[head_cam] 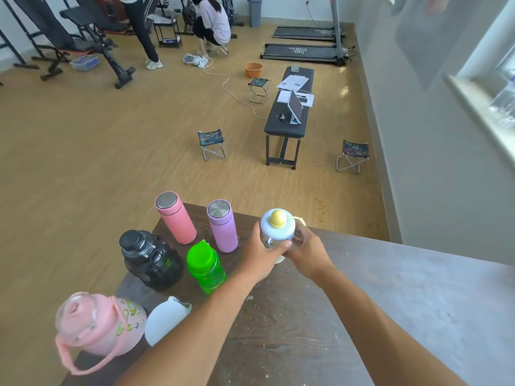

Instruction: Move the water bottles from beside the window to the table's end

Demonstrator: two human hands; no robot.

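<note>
Both my hands hold a small clear bottle with a pale blue lid and yellow knob [277,224], upright near the far edge of the dark wooden table [348,296]. My left hand [262,253] wraps its left side and my right hand [308,250] its right side. To its left stand a purple flask [223,228], a pink flask [176,218], a green bottle [205,267] and a black jug [150,260]. Nearer me on the left edge are a pink jug with a strap [97,324] and a white bottle [164,320].
The windowsill [485,110] with clear plastic bottles runs along the right wall. Beyond the table, on the wood floor, are folding stools [211,143], a black bench with a laptop [289,110], treadmills, exercise gear and two people at the back.
</note>
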